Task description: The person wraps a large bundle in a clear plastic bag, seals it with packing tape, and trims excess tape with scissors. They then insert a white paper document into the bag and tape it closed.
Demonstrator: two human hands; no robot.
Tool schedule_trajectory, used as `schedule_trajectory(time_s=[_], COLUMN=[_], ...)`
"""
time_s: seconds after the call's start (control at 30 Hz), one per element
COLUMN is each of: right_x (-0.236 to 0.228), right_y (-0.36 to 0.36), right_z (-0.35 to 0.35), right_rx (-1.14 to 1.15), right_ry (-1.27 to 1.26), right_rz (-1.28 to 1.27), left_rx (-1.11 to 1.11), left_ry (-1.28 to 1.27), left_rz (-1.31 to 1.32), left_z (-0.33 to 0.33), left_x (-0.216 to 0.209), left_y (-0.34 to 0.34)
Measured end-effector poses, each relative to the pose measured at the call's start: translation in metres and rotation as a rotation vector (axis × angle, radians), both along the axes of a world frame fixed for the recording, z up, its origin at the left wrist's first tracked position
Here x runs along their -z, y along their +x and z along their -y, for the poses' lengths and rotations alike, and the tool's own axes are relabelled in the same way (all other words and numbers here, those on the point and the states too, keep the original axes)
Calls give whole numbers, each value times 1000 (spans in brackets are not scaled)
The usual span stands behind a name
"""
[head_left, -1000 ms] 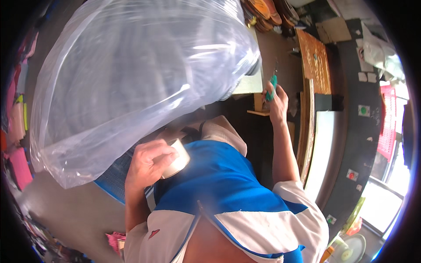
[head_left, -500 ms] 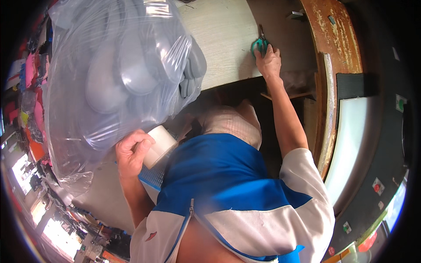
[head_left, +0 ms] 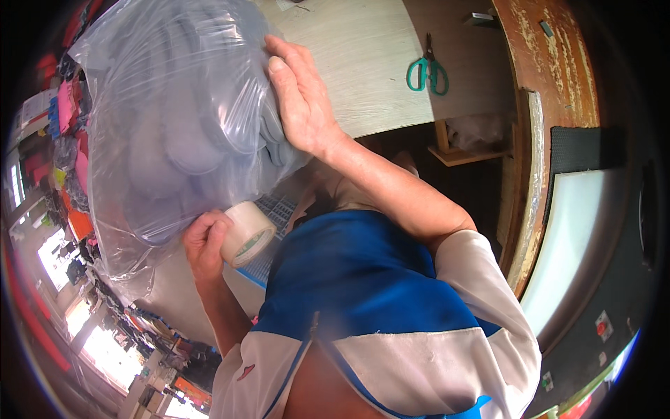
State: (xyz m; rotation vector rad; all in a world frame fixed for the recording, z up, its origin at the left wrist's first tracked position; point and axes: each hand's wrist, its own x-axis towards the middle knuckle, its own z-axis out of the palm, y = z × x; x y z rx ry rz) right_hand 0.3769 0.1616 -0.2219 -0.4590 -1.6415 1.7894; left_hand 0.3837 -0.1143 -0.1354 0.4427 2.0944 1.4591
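A large clear plastic bag (head_left: 139, 188) full of grey, rounded, sole-shaped pieces (head_left: 195, 140) takes up the left and middle of the view. Against its right side lies my right hand (head_left: 303, 98), open, the fingers stretched along the plastic. Close below the bag, my left hand (head_left: 204, 241) is closed on a wide roll of pale tape (head_left: 248, 236); the bag's plastic hides none of the roll. Green-handled scissors (head_left: 427, 75) lie on the table with their blades pointing away, apart from both hands.
The bag rests at the edge of a pale tabletop (head_left: 363, 63). A worn wooden board (head_left: 551, 63) stands at the right, beside a white panel (head_left: 565, 223). A blue grated item (head_left: 276, 209) is under the roll. Colourful piles (head_left: 73, 209) fill the far left.
My right hand has let go of the scissors, leaving them on the table, and moved left onto the bag. My left hand still holds the tape roll, now turned slightly.
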Motion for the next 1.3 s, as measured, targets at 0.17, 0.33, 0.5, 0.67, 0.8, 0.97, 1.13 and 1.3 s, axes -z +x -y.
schedule_trajectory(time_s=[0.17,0.33,0.5,0.67,0.8,0.97,1.13,1.3], right_x=[2,9,13,20,23,15,9,17], right_y=[4,-6,-19,19,66,75,68,73], right_z=[-2,7,-2,-35,-20,-5,-3,4], right_rx=[-21,6,-45,-242,-304,-281,-310,-348], right_ry=[58,94,12,-367,-264,-96,-168,-271], right_rz=[-17,-77,-16,2,240,377,432,355], left_rx=[-11,-18,-48,-122,-94,-57,-45,-73], left_ry=[-6,2,-9,6,18,36,0,1], left_rz=[27,56,28,72,89,100,66,81], left_z=[-2,0,3,5,7,5,1,0], left_x=[-3,-2,0,4,5,2,-2,-2], left_y=[0,-5,-12,-12,-12,-12,-11,-10])
